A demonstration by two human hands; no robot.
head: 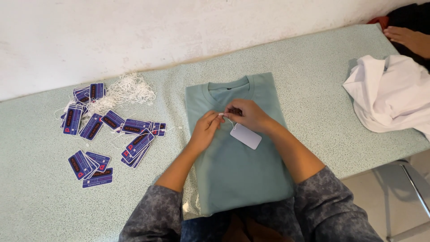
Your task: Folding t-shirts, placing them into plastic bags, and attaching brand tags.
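I see my left hand [205, 127] and right hand [247, 115] meeting on the folded sage-green cotton shirt [239, 157]; both sets of fingers pinch the thin white string [225, 118] of a blank white card tag [246, 136]; dark blue printed tags [107, 134] lie scattered on the bench [40, 192].

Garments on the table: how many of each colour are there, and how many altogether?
Green folded shirt, under the left hand and right hand: 1
White crumpled garment, at the right end: 1
Total: 2

Tag [245, 136] on shirt [242, 175], tags [112, 130] left
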